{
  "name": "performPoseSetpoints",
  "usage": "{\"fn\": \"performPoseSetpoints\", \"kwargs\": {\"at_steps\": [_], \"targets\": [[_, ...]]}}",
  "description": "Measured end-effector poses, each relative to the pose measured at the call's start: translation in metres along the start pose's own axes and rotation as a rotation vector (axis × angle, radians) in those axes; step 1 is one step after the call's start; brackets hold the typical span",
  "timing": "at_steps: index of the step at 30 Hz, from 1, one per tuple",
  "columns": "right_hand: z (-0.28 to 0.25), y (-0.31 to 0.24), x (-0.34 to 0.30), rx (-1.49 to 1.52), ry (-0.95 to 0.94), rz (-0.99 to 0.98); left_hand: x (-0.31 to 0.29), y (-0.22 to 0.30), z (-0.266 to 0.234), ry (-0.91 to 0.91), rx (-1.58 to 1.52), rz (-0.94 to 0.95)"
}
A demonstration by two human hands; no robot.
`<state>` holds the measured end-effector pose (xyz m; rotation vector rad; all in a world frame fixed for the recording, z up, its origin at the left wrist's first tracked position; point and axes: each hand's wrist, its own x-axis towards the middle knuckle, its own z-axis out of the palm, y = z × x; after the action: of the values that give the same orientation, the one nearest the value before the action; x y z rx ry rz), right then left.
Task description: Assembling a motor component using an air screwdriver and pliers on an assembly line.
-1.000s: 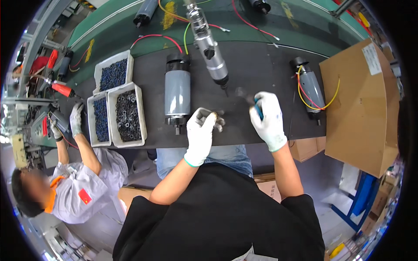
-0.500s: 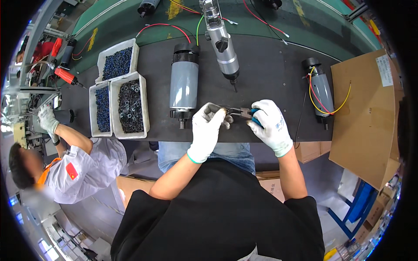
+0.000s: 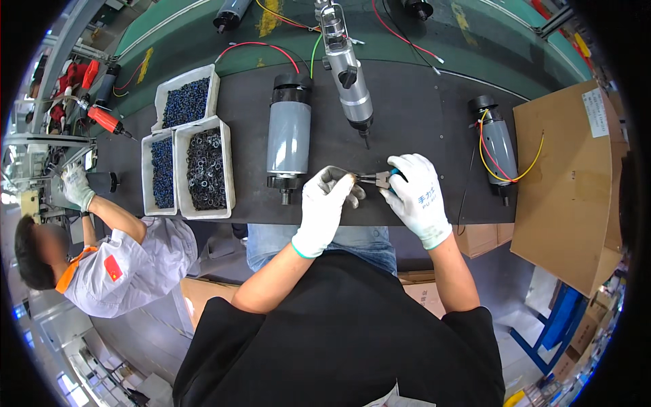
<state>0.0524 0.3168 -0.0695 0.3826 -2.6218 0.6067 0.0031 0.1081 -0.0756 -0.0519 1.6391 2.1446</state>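
Observation:
My right hand [image 3: 422, 200], in a white glove, is closed around the blue handles of a pair of pliers [image 3: 382, 180]. The slim jaws point left, toward my other hand. Also gloved, my left hand [image 3: 321, 214] has its thumb and fingers pinched together at the jaw tips. What it pinches is too small and covered to make out. Beyond my left hand a grey cylindrical motor [image 3: 289, 139] stands with its black cap away from me and its shaft toward me. A silver power screwdriver [image 3: 354, 102] hangs over the table, its bit just beyond the pliers.
White bins hold dark rings [image 3: 205, 169] and small blue-black parts [image 3: 185, 102] at left. At right lie a wired motor [image 3: 500, 146] and a large cardboard box [image 3: 559, 197]. A co-worker [image 3: 129, 264] works at far left near a red power screwdriver [image 3: 103, 119].
My right hand and the pliers have shifted slightly left, nearer my left hand. My left hand keeps its pinch. The view has moved a little.

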Motion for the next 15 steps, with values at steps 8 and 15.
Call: {"fn": "performPoseSetpoints", "kwargs": {"at_steps": [8, 15], "targets": [[0.003, 0.0, -0.016, 0.03, 0.005, 0.019, -0.009, 0.052, -0.006, -0.09, 0.227, -0.2], [0.001, -0.006, -0.011, 0.003, 0.06, 0.009, 0.093, 0.131, -0.027, 0.331, 1.555, 0.3]]}}
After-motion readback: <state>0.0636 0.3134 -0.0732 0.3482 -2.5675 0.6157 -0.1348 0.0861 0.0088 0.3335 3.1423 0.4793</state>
